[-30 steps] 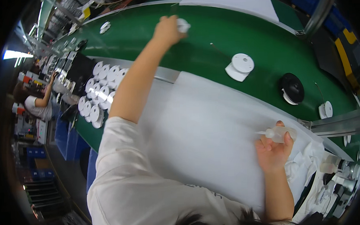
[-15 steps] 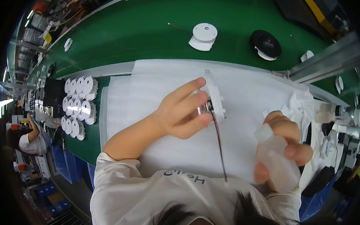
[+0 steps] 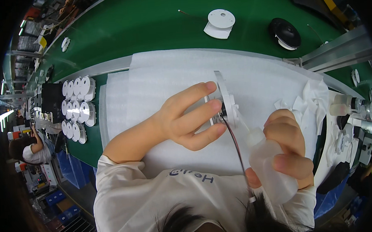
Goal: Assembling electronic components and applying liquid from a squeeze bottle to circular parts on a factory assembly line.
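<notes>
My left hand (image 3: 186, 122) grips a white round plastic part (image 3: 231, 103) from its left side, holding it on edge above a white foam sheet (image 3: 163, 69). A thin dark-and-red cable (image 3: 238, 153) hangs from the part toward my chest, with a small white connector at its end. My right hand (image 3: 288, 132) is wrapped round a translucent squeeze bottle (image 3: 271, 170). The bottle tilts up to the left, its thin nozzle close to the part's right face; whether the tip touches cannot be made out.
Several white round parts (image 3: 85, 88) stand in rows on the left. Beyond the sheet, a green surface (image 3: 149, 28) carries another white part (image 3: 221, 20) and a black round part (image 3: 285, 33). Crumpled white cloth (image 3: 310, 102) and bottles (image 3: 339, 109) are at right, beside a metal post (image 3: 337, 55).
My right hand has brought the squeeze bottle left, so its nozzle is now near the white part. My left hand keeps its grip, the part slightly turned. The view has shifted a little.
</notes>
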A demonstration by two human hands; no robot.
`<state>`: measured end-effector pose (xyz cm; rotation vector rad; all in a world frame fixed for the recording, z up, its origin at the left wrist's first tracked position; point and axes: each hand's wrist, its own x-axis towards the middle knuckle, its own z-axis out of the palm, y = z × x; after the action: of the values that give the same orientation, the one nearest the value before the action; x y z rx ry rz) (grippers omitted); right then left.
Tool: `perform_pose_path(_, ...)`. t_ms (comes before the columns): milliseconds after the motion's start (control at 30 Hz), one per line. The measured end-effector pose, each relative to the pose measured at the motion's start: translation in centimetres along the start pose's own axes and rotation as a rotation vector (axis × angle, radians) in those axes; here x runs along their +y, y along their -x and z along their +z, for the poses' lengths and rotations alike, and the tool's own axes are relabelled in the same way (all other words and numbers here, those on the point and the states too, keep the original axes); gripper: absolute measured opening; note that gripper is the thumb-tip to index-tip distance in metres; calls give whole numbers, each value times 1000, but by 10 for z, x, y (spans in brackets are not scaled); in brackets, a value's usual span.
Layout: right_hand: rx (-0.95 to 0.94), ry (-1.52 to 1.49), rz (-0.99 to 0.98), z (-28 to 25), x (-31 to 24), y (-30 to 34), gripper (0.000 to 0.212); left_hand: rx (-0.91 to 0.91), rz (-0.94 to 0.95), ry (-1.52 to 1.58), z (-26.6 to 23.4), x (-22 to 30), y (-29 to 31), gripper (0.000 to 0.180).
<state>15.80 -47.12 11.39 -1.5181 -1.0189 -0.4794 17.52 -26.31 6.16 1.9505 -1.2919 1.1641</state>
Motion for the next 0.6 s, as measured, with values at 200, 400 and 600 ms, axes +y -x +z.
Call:
perform_pose_path(200,3,15,-32,1,5,1,52,-5,7,-29,0,0,-3,39)
perform_pose_path(400,14,36,-53,3,5,3,52,-17,-5,-20,-2,1,0,39)
perform_pose_path(600,-17,61,-96,4,7,2,50,-140,-284,208,-19,1,-2,43)
